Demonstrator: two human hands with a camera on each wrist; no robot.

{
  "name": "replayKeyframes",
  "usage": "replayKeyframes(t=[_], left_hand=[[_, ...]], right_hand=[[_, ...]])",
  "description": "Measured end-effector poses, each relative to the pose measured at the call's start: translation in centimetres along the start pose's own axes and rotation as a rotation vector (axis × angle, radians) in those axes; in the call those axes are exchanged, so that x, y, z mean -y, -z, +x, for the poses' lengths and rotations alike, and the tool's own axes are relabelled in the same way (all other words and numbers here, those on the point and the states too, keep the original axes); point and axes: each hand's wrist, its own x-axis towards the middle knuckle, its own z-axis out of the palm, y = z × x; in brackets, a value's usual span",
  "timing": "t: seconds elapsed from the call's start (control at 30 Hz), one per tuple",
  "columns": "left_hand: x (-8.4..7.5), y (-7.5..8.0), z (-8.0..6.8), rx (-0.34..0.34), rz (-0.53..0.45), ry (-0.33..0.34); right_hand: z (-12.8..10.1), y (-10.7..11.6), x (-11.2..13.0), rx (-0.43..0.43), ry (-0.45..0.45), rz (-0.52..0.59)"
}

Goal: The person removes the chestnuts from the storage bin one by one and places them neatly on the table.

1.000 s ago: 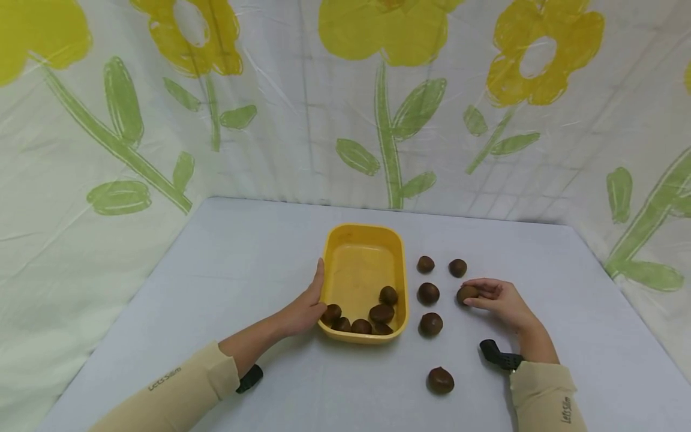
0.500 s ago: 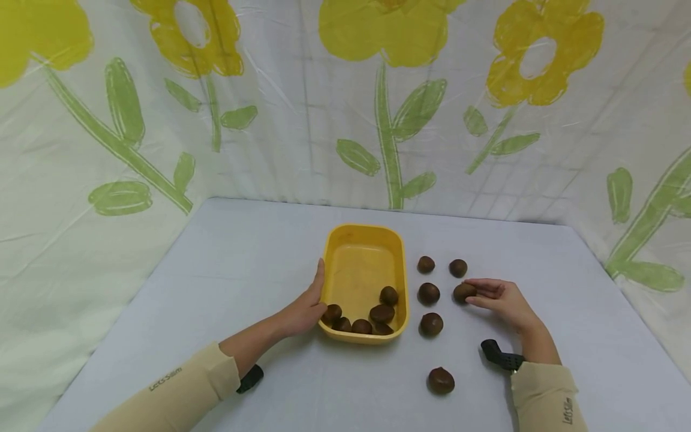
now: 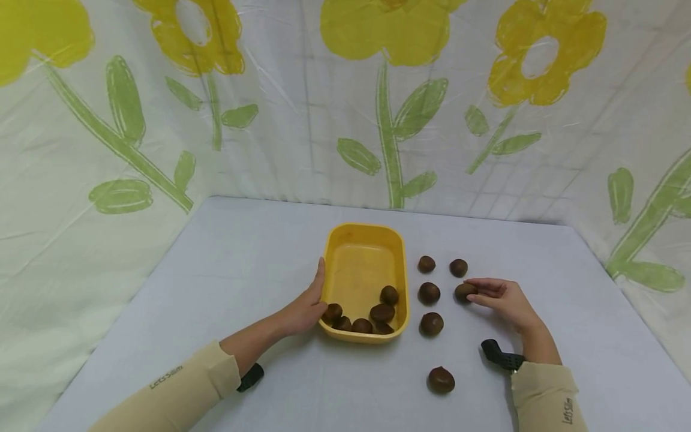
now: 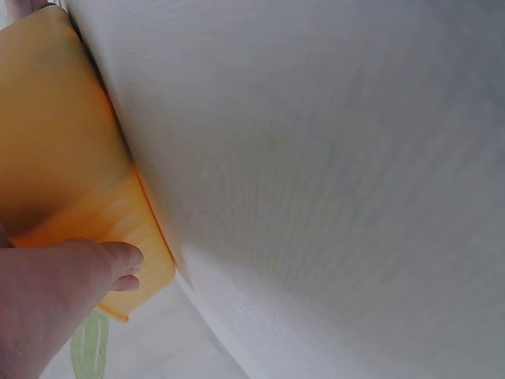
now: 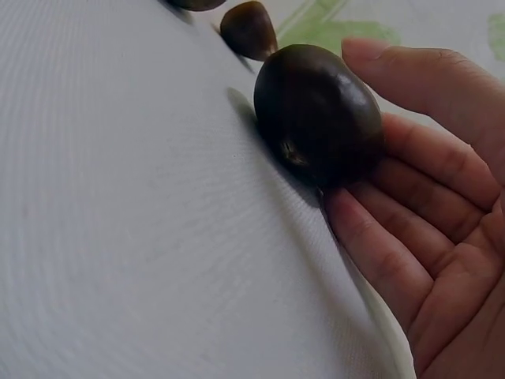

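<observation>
My left hand holds a yellow tray by its left side, its thumb at the rim. In the left wrist view, fingers lie against the tray's outer wall. Several brown chestnuts sit inside, toward the near end. Right of the tray, my right hand pinches a chestnut between thumb and fingers, low over the cloth. The right wrist view shows this dark, glossy chestnut at the fingertips; whether it touches the table cannot be told.
Loose chestnuts stand between tray and right hand: a column with one chestnut in its middle, another just beyond the hand, one nearer me. A white cloth covers the table. Behind hangs a flowered curtain.
The chestnut in my right fingers has shifted very slightly. My left hand, the tray and the other chestnuts look the same.
</observation>
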Motion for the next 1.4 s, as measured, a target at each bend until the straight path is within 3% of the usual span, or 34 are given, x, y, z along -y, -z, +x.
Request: replayKeyframes(t=[0.3, 0.67, 0.97, 1.4], left_hand=[[-0.1, 0.0, -0.1, 0.002, -0.009, 0.001], [0.0, 0.0, -0.1, -0.003, -0.016, -0.004], [-0.2, -0.1, 0.1, 0.009, -0.002, -0.005], [0.2, 0.0, 0.1, 0.000, -0.007, -0.012]], right_hand=[[0.0, 0.1, 0.0, 0.012, -0.054, -0.100], [0.0, 0.1, 0.2, 0.007, -0.053, -0.122], [-0.4, 1.0, 1.6, -0.054, -0.058, -0.206], [0.8, 1.9, 5.0, -0.052, 0.089, -0.118]])
